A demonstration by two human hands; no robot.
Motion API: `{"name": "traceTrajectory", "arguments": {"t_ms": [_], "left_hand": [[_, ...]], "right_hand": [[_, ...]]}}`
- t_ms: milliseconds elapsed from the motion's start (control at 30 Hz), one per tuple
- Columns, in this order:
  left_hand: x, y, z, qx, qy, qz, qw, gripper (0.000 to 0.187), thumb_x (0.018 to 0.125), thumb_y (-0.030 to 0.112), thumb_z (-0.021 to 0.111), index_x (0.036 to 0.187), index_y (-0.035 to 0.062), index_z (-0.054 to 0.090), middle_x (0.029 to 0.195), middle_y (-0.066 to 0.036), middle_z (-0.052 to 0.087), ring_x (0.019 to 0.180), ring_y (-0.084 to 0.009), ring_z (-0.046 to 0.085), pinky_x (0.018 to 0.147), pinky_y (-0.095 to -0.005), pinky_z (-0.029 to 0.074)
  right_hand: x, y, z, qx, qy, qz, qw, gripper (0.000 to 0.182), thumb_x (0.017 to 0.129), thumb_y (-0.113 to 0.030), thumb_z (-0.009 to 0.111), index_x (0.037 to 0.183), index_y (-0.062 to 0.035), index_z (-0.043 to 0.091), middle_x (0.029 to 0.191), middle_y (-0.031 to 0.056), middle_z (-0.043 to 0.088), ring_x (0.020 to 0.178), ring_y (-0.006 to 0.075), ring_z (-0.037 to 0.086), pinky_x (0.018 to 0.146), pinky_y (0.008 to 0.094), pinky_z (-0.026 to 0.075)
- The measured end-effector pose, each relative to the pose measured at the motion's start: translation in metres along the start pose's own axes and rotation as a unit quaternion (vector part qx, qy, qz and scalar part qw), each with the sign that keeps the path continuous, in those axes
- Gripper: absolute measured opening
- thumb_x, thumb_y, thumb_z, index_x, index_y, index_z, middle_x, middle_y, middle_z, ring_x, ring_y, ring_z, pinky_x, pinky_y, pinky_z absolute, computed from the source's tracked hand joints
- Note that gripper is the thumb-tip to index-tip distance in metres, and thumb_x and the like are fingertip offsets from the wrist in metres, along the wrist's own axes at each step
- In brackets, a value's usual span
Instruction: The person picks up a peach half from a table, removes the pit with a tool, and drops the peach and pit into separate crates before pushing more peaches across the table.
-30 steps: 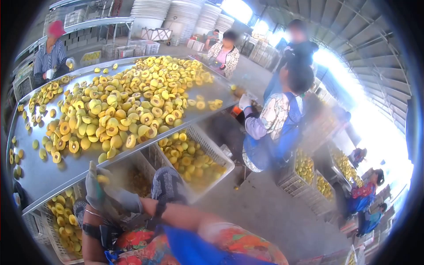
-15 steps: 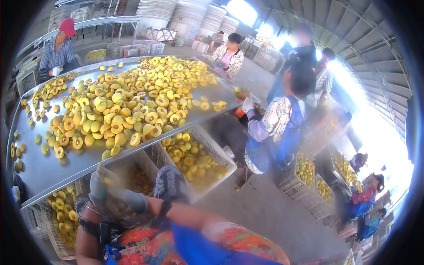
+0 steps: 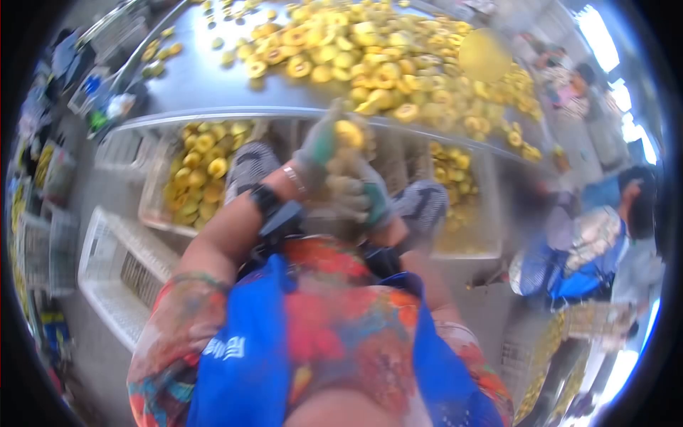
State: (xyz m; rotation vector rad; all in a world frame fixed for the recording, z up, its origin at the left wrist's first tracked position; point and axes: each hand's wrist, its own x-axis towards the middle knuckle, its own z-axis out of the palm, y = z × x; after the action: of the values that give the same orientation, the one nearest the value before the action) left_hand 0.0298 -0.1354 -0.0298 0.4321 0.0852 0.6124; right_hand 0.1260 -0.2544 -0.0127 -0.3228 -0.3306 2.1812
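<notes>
Halved yellow fruits (image 3: 384, 60) are heaped on a metal table (image 3: 185, 78) in front of me. My left hand (image 3: 318, 146), in a grey and green glove, is raised near the table's edge, its fingers round a yellow fruit half (image 3: 348, 134). Just below and to the right is my right hand (image 3: 359, 196), gloved too, with its fingers curled; blur hides what is in it. Both hands are above my lap, between my knees.
A crate of fruit (image 3: 153, 192) stands left of my knees and another crate (image 3: 484, 206) to the right. An empty white crate (image 3: 103, 263) lies at the lower left. A co-worker in a blue apron (image 3: 587, 274) sits at the right.
The view has swung left and down, so the table now shows higher up. My hands now appear nearer the middle, close together, and a fruit half shows more clearly at my left hand.
</notes>
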Motion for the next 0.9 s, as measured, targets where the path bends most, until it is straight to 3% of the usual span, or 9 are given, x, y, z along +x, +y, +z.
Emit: {"name": "traceTrajectory", "arguments": {"t_ms": [333, 433, 567, 667, 700, 733, 800, 867, 900], "left_hand": [[-0.001, 0.005, -0.004, -0.055, 0.069, 0.077, 0.993, 0.053, 0.103, 0.053, 0.039, 0.110, 0.0041, 0.060, 0.091, -0.011, 0.064, 0.082, -0.0230, 0.062, 0.074, -0.0371, 0.054], [-0.031, 0.043, 0.004, 0.055, 0.186, 0.148, 0.970, 0.051, 0.101, 0.056, 0.046, 0.103, 0.0080, 0.065, 0.084, -0.004, 0.065, 0.071, -0.0174, 0.062, 0.063, -0.0305, 0.053], [-0.104, 0.132, -0.050, 0.291, 0.282, 0.254, 0.878, 0.047, 0.104, 0.044, 0.046, 0.106, 0.0020, 0.066, 0.092, -0.010, 0.070, 0.083, -0.0201, 0.070, 0.074, -0.0323, 0.060], [-0.164, 0.173, -0.077, 0.541, 0.406, 0.320, 0.664, 0.048, 0.103, 0.042, 0.049, 0.112, -0.0015, 0.068, 0.096, -0.009, 0.069, 0.089, -0.0171, 0.064, 0.082, -0.0307, 0.053], [-0.180, 0.182, -0.086, 0.616, 0.460, 0.336, 0.544, 0.052, 0.101, 0.045, 0.053, 0.108, -0.0032, 0.070, 0.097, -0.007, 0.069, 0.092, -0.0166, 0.061, 0.087, -0.0317, 0.048], [-0.200, 0.198, -0.123, 0.622, 0.472, 0.292, 0.552, 0.047, 0.099, 0.040, 0.057, 0.111, -0.0033, 0.069, 0.100, -0.011, 0.071, 0.096, -0.0206, 0.061, 0.091, -0.0341, 0.047], [-0.222, 0.202, -0.131, 0.846, 0.368, 0.233, 0.307, 0.034, 0.098, 0.027, 0.058, 0.117, 0.0008, 0.067, 0.111, -0.016, 0.068, 0.106, -0.0285, 0.062, 0.095, -0.0384, 0.047], [-0.200, 0.188, -0.140, 0.817, 0.383, 0.241, 0.358, 0.032, 0.094, 0.015, 0.060, 0.124, 0.0026, 0.063, 0.123, -0.016, 0.060, 0.121, -0.0325, 0.054, 0.104, -0.0405, 0.043], [-0.182, 0.179, -0.135, 0.840, 0.357, 0.260, 0.315, 0.034, 0.093, 0.012, 0.063, 0.125, 0.0027, 0.060, 0.126, -0.017, 0.058, 0.122, -0.0319, 0.054, 0.107, -0.0410, 0.042]], "right_hand": [[0.007, -0.008, -0.003, 0.049, -0.192, -0.022, 0.980, 0.041, 0.107, -0.047, 0.036, 0.103, -0.0095, 0.050, 0.062, -0.0043, 0.042, 0.039, 0.0038, 0.032, 0.032, 0.0210, 0.030], [0.001, -0.017, -0.013, -0.008, -0.129, -0.041, 0.991, 0.044, 0.106, -0.050, 0.035, 0.105, -0.0100, 0.052, 0.063, -0.0051, 0.041, 0.037, 0.0041, 0.031, 0.033, 0.0218, 0.028], [0.000, -0.024, -0.049, -0.032, 0.048, -0.069, 0.996, 0.042, 0.104, -0.053, 0.040, 0.100, -0.0141, 0.055, 0.062, -0.0063, 0.040, 0.039, 0.0045, 0.031, 0.034, 0.0216, 0.026], [0.010, -0.023, -0.098, -0.020, 0.169, -0.117, 0.978, 0.043, 0.099, -0.060, 0.047, 0.094, -0.0185, 0.058, 0.059, -0.0085, 0.042, 0.041, 0.0056, 0.030, 0.038, 0.0243, 0.024], [0.014, -0.022, -0.127, 0.008, 0.096, -0.099, 0.990, 0.045, 0.097, -0.063, 0.049, 0.091, -0.0196, 0.059, 0.059, -0.0093, 0.043, 0.041, 0.0059, 0.030, 0.039, 0.0255, 0.025], [0.015, -0.025, -0.156, 0.029, 0.024, -0.090, 0.995, 0.046, 0.095, -0.066, 0.050, 0.087, -0.0207, 0.060, 0.059, -0.0100, 0.045, 0.042, 0.0063, 0.030, 0.041, 0.0267, 0.026], [0.015, -0.022, -0.170, 0.211, 0.030, -0.008, 0.977, 0.046, 0.089, -0.072, 0.053, 0.082, -0.0269, 0.058, 0.059, -0.0131, 0.045, 0.047, 0.0058, 0.035, 0.046, 0.0265, 0.029], [0.017, -0.018, -0.158, 0.096, 0.160, -0.036, 0.982, 0.044, 0.090, -0.071, 0.051, 0.085, -0.0271, 0.054, 0.058, -0.0136, 0.041, 0.046, 0.0057, 0.034, 0.046, 0.0264, 0.030], [0.017, -0.014, -0.144, 0.102, 0.176, -0.031, 0.978, 0.039, 0.097, -0.064, 0.047, 0.083, -0.0281, 0.052, 0.058, -0.0140, 0.039, 0.045, 0.0051, 0.032, 0.045, 0.0240, 0.027]]}}
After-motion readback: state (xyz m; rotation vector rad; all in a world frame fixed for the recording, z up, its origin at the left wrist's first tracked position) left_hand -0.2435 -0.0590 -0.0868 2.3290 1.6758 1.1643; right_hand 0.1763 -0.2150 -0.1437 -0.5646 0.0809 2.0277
